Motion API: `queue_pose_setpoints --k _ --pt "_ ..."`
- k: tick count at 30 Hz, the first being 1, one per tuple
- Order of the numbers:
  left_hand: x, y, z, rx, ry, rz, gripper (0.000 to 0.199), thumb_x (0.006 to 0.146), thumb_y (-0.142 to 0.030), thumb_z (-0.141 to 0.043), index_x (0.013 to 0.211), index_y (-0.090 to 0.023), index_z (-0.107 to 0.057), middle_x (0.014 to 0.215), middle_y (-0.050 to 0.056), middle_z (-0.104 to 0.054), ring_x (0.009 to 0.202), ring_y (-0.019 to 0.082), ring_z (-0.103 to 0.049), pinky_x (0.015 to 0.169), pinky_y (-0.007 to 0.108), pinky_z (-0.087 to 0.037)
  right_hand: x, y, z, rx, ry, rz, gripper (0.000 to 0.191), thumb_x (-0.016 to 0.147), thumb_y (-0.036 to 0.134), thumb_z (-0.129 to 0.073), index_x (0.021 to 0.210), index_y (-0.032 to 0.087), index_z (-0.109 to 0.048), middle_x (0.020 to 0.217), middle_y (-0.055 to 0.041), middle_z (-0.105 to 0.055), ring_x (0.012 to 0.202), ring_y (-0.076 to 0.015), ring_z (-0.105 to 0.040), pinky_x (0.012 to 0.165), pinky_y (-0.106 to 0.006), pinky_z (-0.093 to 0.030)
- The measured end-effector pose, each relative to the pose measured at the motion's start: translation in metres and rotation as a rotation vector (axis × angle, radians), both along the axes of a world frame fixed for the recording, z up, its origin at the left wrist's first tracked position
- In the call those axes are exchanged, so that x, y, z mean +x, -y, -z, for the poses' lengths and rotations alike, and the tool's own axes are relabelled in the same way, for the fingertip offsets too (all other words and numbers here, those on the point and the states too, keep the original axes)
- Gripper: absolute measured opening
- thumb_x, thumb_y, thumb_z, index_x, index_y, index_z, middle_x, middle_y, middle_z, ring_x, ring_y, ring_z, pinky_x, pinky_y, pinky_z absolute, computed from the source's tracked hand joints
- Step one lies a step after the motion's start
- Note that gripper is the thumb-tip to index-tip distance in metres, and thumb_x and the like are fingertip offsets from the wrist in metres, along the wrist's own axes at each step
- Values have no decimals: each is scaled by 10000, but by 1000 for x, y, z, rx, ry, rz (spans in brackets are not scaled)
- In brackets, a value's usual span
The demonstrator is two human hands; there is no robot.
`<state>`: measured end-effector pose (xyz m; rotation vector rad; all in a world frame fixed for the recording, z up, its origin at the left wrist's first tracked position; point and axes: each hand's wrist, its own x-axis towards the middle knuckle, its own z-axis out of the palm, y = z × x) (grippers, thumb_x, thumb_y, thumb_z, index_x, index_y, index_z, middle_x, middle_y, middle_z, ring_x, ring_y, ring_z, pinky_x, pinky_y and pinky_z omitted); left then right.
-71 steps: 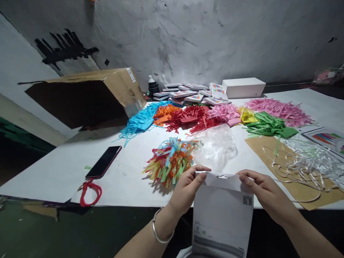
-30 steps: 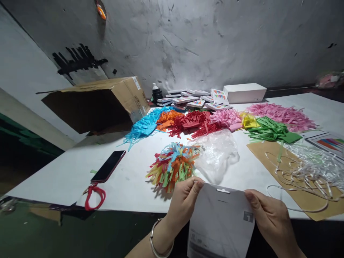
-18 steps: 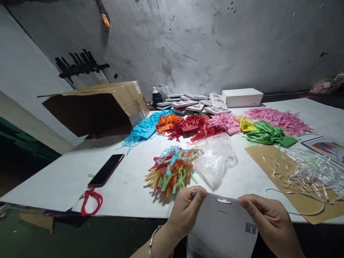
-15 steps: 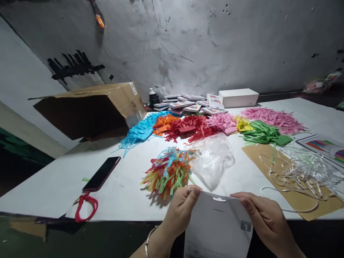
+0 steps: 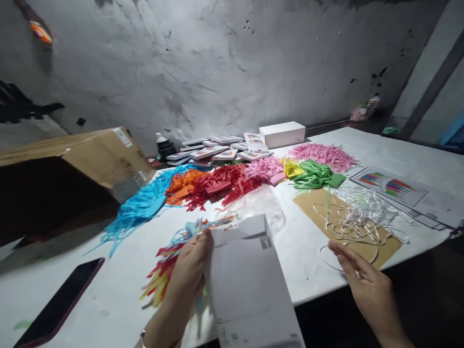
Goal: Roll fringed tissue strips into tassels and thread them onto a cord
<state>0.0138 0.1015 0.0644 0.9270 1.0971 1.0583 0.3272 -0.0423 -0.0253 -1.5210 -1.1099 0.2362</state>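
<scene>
My left hand (image 5: 194,261) grips the upper left edge of a grey-white card packaging box (image 5: 250,290), which tilts over the table's front edge with its printed side facing me. Behind that hand lies a multicoloured paper tassel bundle (image 5: 163,270), partly covered by the hand and the box. My right hand (image 5: 369,290) is off the box, fingers stretched out and nothing visible in them. Its fingertips are nearest to a tangle of white cord (image 5: 366,212) on a brown card sheet (image 5: 304,203).
Tissue fringes in blue (image 5: 141,198), orange, red (image 5: 217,183), pink, yellow and green (image 5: 313,174) cross the table. Behind them are stacked flat boxes (image 5: 206,152) and a white box (image 5: 282,134). At left are a large carton (image 5: 108,159) and a phone (image 5: 61,299). Printed sheets (image 5: 398,188) lie right.
My right hand has let go of the card box and moved right toward the cord. The left hand has raised the box and moved it left in view. The view has turned right.
</scene>
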Motion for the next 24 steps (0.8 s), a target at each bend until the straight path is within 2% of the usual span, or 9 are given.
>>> queue_pose_setpoints --k 3,5,8,10,12,14,16,19,24 --pt "9 -50 -7 122 -326 -16 678 735 -724 -706 1109 -161 -644 707 33 -698 569 218 -655 472 280 -503 49 22 34 57 540 142 316 951 399 -631 1202 221 -705 1208 -78 -740 1114 -269 -711 1010 -424 -561" --pt "18 -77 -6 372 -617 -96 709 785 -711 -644 1238 -168 -590 994 110 -731 889 304 -712 691 391 -591 71 35 52 69 756 131 371 966 417 -612 1257 194 -665 1237 -93 -725 1139 -281 -697 1082 -464 -496" --pt "38 -84 -3 842 -952 -123 651 842 -586 -650 1327 -170 -528 1384 186 -584 1342 390 -507 1079 562 -446 82 44 60 41 922 84 376 964 443 -617 1225 175 -659 1182 -91 -746 1068 -275 -724 1081 -464 -467" --pt "60 -68 -3 1052 -1021 117 490 921 -458 -619 1334 -209 -531 1403 160 -588 1346 347 -524 1114 541 -432 78 39 52 79 950 29 266 957 379 -639 1137 187 -681 1087 -60 -773 987 -238 -739 1033 -419 -477" --pt "92 -43 -1 1131 -990 581 357 977 -322 -582 1327 -261 -552 1352 107 -649 1257 262 -619 1048 427 -520 69 25 37 104 951 -6 221 955 278 -628 1146 179 -678 1103 -66 -769 1019 -225 -720 1007 -395 -476" --pt "131 -23 5 1142 -957 1023 439 956 -258 -627 1386 -263 -535 1467 106 -583 1343 249 -560 1078 393 -506 62 4 24 40 963 -43 312 961 209 -579 1264 159 -638 1283 -101 -701 1197 -250 -646 1048 -423 -446" --pt "168 -15 17 1158 -968 1284 626 914 -274 -697 1483 -202 -448 1575 153 -454 1452 294 -432 1165 460 -419 64 -20 19 -53 1001 -127 362 970 197 -528 1321 170 -613 1400 -82 -631 1312 -254 -567 1096 -449 -411" --pt "203 -25 40 1178 -1004 1392 756 891 -396 -727 1516 -127 -397 1597 208 -395 1484 365 -359 1193 564 -336 95 -52 26 -101 1105 -211 345 992 221 -465 1287 225 -643 1364 -2 -662 1280 -207 -592 1083 -424 -436" --pt "207 -43 53 1206 -960 1394 588 913 -401 -700 1429 -192 -510 1515 139 -531 1435 319 -437 1189 526 -330 211 -64 38 -149 1131 9 420 1054 354 -335 1082 224 -732 1122 -51 -766 1107 -242 -684 967 -449 -507"
